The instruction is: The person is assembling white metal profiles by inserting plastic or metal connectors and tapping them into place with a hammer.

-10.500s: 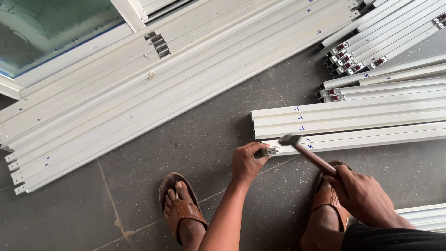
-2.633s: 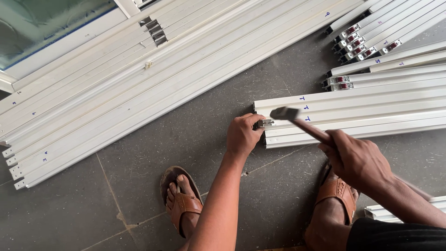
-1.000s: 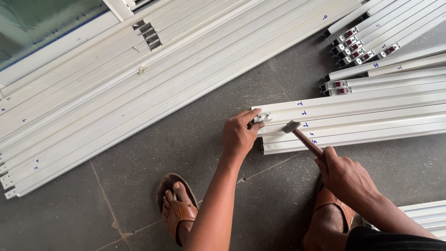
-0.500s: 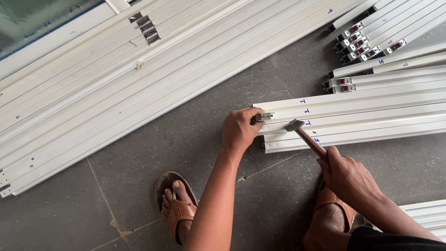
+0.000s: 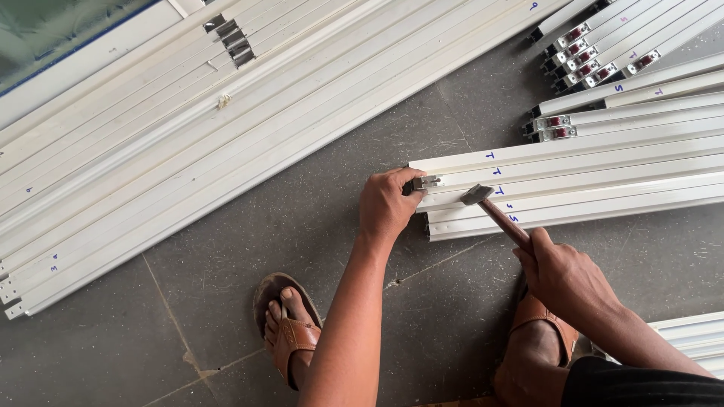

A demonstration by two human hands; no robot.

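Fingers of my left hand (image 5: pixel 386 205) pinch a small metal fitting (image 5: pixel 427 182) at the white bar's (image 5: pixel 573 162) end; my right hand (image 5: pixel 564 273) grips the hammer (image 5: pixel 494 213) beside it.

You stand on a grey tiled floor (image 5: pixel 249 249), matt, with thin grout lines running diagonally and a chipped patch at one joint near the lower left. Taking the floor as reference: a long stack of white profiles (image 5: pixel 226 143) lies diagonally across its upper left. Beyond that stack, at the top left corner, a green-tinted glass pane (image 5: pixel 53 30) sits in a white frame. More white profiles (image 5: pixel 626 68) lie at the upper right, some with roller fittings at their ends. Light is even and diffuse, with soft shadows.
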